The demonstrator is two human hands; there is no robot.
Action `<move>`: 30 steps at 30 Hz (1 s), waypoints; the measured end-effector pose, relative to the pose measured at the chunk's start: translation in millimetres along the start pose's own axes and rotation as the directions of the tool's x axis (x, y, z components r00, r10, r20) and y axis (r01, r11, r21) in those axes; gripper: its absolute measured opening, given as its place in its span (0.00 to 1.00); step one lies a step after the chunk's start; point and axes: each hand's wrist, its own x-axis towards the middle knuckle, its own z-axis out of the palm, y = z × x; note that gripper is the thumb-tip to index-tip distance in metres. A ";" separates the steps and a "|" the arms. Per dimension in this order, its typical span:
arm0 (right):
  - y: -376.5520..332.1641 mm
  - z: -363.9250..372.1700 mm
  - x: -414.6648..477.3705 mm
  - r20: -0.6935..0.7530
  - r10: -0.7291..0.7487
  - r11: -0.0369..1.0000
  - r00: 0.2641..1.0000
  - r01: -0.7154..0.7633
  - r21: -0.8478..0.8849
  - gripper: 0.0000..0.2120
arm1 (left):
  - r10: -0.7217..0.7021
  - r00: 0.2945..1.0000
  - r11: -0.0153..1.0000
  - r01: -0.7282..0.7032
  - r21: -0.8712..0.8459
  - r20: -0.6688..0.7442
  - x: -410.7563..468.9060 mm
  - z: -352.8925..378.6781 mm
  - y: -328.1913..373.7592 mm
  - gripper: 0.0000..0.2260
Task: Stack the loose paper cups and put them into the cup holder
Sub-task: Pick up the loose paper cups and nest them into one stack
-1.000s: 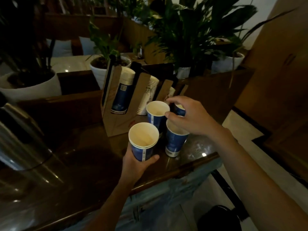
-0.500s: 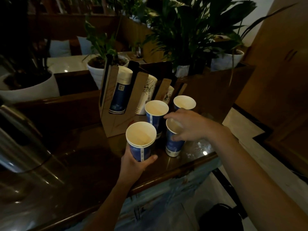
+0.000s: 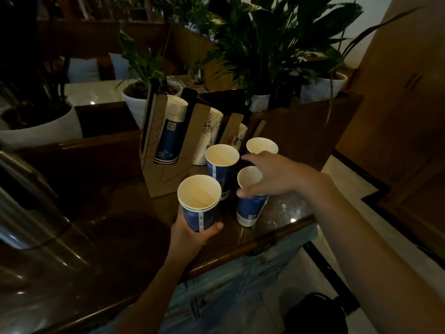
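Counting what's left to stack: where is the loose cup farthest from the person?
In the head view, the farthest cup stands right of centre on the table, beside the cup holder, just beyond the right hand.

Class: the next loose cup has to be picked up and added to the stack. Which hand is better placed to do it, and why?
The right hand. Its fingers are spread over the nearest loose cup, while the left hand is occupied holding the stack.
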 end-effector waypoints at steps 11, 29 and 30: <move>2.0 34.0 8.3 -0.150 -0.062 0.997 0.987 0.068 0.039 0.36 | -0.007 1.000 1.000 0.007 -0.022 0.007 -2.7 -1.0 2.2 0.51; -31.7 -39.8 -31.5 -0.506 -0.060 0.983 0.860 0.139 0.119 0.34 | -0.069 0.997 0.997 0.068 0.023 0.020 -3.1 -0.7 4.2 0.48; -37.5 -50.3 -37.6 -0.527 -0.076 0.975 0.846 0.173 0.138 0.34 | -0.068 0.997 0.997 0.068 0.024 0.022 -3.5 -0.4 4.2 0.48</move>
